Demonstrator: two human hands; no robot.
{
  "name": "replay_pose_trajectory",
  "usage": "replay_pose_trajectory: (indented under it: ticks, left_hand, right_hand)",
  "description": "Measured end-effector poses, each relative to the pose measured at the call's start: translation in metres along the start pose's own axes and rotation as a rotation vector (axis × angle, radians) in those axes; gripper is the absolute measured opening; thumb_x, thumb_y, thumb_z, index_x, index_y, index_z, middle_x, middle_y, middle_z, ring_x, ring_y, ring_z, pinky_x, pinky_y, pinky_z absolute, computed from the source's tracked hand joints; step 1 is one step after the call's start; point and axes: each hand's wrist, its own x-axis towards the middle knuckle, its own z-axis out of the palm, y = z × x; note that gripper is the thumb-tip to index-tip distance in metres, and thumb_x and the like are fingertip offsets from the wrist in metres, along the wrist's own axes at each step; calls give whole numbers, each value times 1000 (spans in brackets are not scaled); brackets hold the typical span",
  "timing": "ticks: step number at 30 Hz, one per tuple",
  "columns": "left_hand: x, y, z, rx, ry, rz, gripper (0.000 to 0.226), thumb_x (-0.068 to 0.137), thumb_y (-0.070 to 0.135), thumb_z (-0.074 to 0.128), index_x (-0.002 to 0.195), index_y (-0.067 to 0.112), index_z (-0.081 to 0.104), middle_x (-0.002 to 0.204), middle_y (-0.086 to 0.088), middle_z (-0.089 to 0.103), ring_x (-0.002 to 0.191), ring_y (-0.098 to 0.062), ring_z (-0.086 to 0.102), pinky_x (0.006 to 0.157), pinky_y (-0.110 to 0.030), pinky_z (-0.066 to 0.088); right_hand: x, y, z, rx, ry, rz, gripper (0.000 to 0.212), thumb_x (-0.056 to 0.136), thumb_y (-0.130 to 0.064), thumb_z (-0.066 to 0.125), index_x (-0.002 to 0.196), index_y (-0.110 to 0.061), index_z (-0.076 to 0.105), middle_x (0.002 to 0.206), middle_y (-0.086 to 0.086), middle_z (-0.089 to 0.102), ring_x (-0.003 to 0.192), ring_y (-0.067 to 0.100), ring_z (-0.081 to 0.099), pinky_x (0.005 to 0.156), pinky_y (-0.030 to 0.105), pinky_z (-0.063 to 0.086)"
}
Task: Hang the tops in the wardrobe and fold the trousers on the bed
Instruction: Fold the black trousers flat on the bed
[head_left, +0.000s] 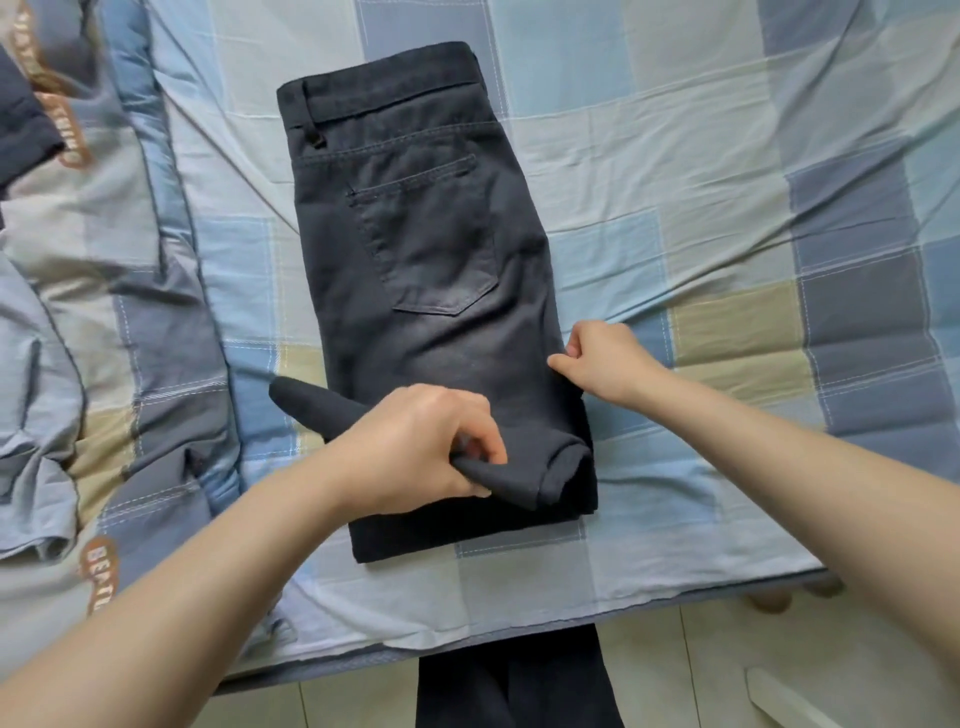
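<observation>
Two bare hands work over dark trousers (415, 260) lying on the bed sheet (675, 156), waistband at the far end, back pocket facing up. Fabric looks like a washed charcoal denim or twill w/ visible topstitching round the pocket & yoke; a belt loop sits near the far-left corner. The near part is folded double, a thicker layer along the bed's front edge.

Left hand (421, 447) pinches a rolled or bunched leg end (550, 473) between thumb & curled fingers, lifting it slightly off the folded stack; a pointed flap of the same cloth sticks out to the left, behind the wrist. Right hand (597, 358) is closed at the trousers' right edge, thumb tip on the cloth; fingers seem to nip the seam, though the knuckles hide the contact so it's prob. a pinch, not certain.

Sheet is thin cotton in a check of pale blue, slate, cream & tan squares, creased in long ridges running toward the right. Left of the trousers lies a padded quilt (156, 338) in a matching check w/ brown lettering, rumpled. A light blue garment (36, 415) is heaped on it at the left edge, and a dark navy sleeve (21, 124) shows at top left.

Below the bed edge, pale floor tiles (675, 675) and the person's own dark-clad legs (509, 686).
</observation>
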Motion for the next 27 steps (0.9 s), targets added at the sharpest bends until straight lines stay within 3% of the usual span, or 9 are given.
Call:
replay_pose_trajectory:
  ticks: [2,5,9,14,16,18,21,23,27]
  left_hand:
    - [-5,-3,-8,-98,-17,-21,18,69,22,86,80,29,74,76,14,60,70,-6,57,68,-29,47]
    - [-1,-7,-17,-181,10,-20,18,68,23,87,77,32,73,76,13,62,69,-8,59,65,-27,46]
    - [33,-35,-25,-233,113,-83,15,72,29,84,74,32,69,64,19,60,59,2,52,57,-13,37]
    - [85,-104,-35,74,289,-320,40,83,39,73,118,23,63,106,3,64,102,-20,60,89,-35,49]
    - [87,-126,-40,58,291,-382,47,79,45,76,119,25,61,96,7,57,96,-20,58,85,-34,48]
    - [80,-139,-40,14,347,-399,44,76,47,78,111,25,62,90,8,54,90,-19,56,83,-35,49]
    - [58,-156,-37,39,520,-418,55,72,43,82,116,20,59,102,6,49,103,-22,51,89,-41,47]
    - [46,-166,-35,58,618,-471,70,67,44,85,126,21,52,115,0,47,115,-26,43,97,-42,42]
    - [43,-175,-36,-84,666,-534,111,57,42,91,146,25,27,137,-6,30,125,-25,38,107,-39,34]
  right_hand:
    - [4,-14,6,73,-115,-5,35,92,-39,56,83,-6,63,90,13,71,90,29,63,76,33,47]
    - [13,-26,12,481,-413,158,60,97,-53,40,104,1,65,103,17,71,92,23,66,79,32,52]
    - [33,-20,7,601,-574,272,89,88,-76,19,108,-1,64,89,17,67,84,26,64,75,34,42]
    - [48,3,3,817,-758,320,96,81,-84,11,96,-9,69,92,9,73,80,24,70,65,28,54]
    - [46,7,8,822,-644,344,89,86,-78,15,84,-8,69,82,12,73,68,22,71,56,25,54]
    - [42,9,13,637,-334,274,68,96,-61,29,72,-9,64,73,13,70,56,21,66,53,24,52]
    - [40,8,10,581,1,163,44,101,-40,38,77,-10,61,75,11,68,60,20,62,58,27,49]
    - [45,0,-2,773,10,156,36,101,-38,40,90,-11,60,81,8,64,66,19,62,61,28,52]
    - [70,-25,-31,742,-74,51,31,96,-41,52,113,-15,53,93,-1,63,82,13,62,82,34,53]
